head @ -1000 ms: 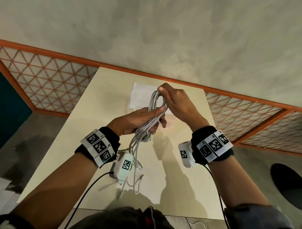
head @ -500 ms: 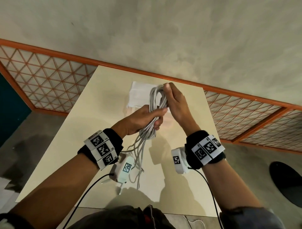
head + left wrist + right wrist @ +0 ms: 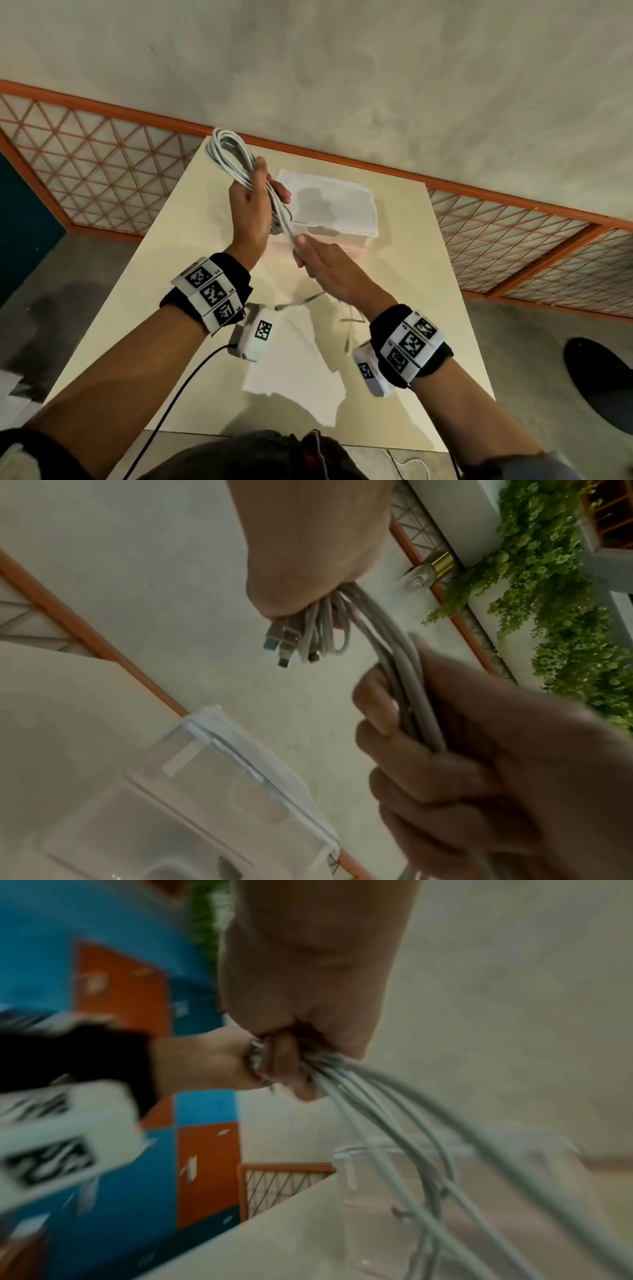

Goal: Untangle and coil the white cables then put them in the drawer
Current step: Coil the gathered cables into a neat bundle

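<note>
1. Cream worktop (image 3: 144, 301) stands against a grey plaster wall (image 3: 376, 75) with orange lattice panelling (image 3: 102, 171).
2. Clear drawer box (image 3: 329, 209) sits at the far edge.
3. Left hand (image 3: 248, 209) grips the white cables (image 3: 227, 150) — coil raised above the worktop.
4. Right hand (image 3: 329, 267) pinches the trailing strands — blurred.

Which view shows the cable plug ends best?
Left wrist: the plug ends hang sharp and unobstructed below one hand's grip on the white cables. Head view shows only blurred loose ends by the right hand. Right wrist: none clearly visible.
</note>
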`<state>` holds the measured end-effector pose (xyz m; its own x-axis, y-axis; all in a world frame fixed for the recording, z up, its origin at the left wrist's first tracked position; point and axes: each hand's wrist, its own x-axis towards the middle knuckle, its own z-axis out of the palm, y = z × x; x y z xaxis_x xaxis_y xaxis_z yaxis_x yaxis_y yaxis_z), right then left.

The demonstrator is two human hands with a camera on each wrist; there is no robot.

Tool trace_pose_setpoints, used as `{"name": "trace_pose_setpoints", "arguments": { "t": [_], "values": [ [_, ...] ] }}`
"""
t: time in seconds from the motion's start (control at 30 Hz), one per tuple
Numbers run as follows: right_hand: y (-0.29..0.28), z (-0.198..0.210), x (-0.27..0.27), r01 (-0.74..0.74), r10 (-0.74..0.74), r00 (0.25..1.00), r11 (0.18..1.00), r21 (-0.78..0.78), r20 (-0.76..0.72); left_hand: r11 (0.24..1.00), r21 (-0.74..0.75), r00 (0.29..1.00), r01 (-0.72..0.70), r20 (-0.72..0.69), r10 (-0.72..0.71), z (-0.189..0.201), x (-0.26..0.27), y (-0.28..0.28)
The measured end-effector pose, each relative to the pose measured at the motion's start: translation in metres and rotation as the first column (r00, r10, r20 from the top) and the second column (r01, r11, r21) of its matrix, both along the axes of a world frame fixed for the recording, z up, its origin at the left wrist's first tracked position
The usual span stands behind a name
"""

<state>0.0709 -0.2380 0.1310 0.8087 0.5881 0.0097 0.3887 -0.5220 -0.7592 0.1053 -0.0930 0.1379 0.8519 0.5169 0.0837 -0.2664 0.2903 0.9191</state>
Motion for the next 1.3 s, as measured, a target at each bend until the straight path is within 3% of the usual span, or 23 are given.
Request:
{"name": "trace_pose_setpoints", "arguments": {
  "t": [0.07, 0.13, 0.3, 0.37, 0.47, 0.57, 0.73, 0.83, 0.93, 1.0, 1.1, 1.3],
  "values": [
    [0.008, 0.001, -0.008, -0.079, 0.109, 0.981, 0.979, -0.187, 0.157, 0.998, -0.067, 0.999, 0.005, -0.032, -0.007, -0.001, -0.001, -0.002],
    [0.011, 0.003, -0.012, -0.115, 0.153, 0.977, 0.965, -0.236, 0.149, 0.984, -0.163, 0.995, 0.067, -0.057, -0.077, -0.003, -0.002, -0.002],
    [-0.009, -0.003, -0.007, -0.178, 0.136, 0.966, 0.966, -0.187, -0.218, 0.886, -0.407, 0.958, 0.222, -0.079, -0.276, 0.0, -0.002, 0.006],
    [-0.028, -0.007, 0.0, -0.19, 0.122, 0.925, 0.969, -0.159, -0.359, 0.87, -0.423, 0.947, 0.254, -0.074, -0.313, 0.001, 0.0, 0.014],
    [-0.056, -0.004, 0.009, -0.152, 0.084, 0.915, 0.978, -0.146, -0.394, 0.876, -0.339, 0.916, 0.343, -0.086, -0.392, 0.0, -0.001, 0.02],
    [-0.068, 0.009, 0.02, -0.128, 0.083, 0.952, 0.982, -0.139, -0.296, 0.872, -0.164, 0.868, 0.461, -0.121, -0.481, -0.003, -0.005, 0.013],
    [-0.064, 0.042, 0.031, -0.018, 0.018, 1.0, 0.992, -0.128, -0.001, 0.791, 0.079, 0.789, 0.607, -0.18, -0.587, 0.002, -0.015, -0.006],
    [-0.057, 0.064, 0.027, 0.038, -0.011, 0.978, 0.991, -0.125, 0.211, 0.749, 0.155, 0.76, 0.644, -0.243, -0.603, 0.009, -0.018, -0.015],
    [-0.049, 0.076, 0.022, 0.067, -0.041, 0.951, 0.995, -0.073, 0.308, 0.711, 0.203, 0.737, 0.673, -0.268, -0.621, 0.013, -0.021, -0.018],
    [-0.044, 0.078, 0.021, 0.059, -0.035, 0.932, 0.997, -0.058, 0.361, 0.685, 0.208, 0.715, 0.698, -0.251, -0.652, 0.016, -0.023, -0.02],
    [-0.04, 0.08, 0.021, 0.057, -0.042, 0.907, 0.998, -0.024, 0.42, 0.658, 0.102, 0.665, 0.746, -0.165, -0.729, 0.018, -0.027, -0.023],
    [-0.039, 0.081, 0.022, 0.017, -0.036, 0.922, 0.999, 0.052, 0.385, 0.644, -0.035, 0.636, 0.765, -0.12, -0.762, 0.016, -0.031, -0.027]
  ]
}}
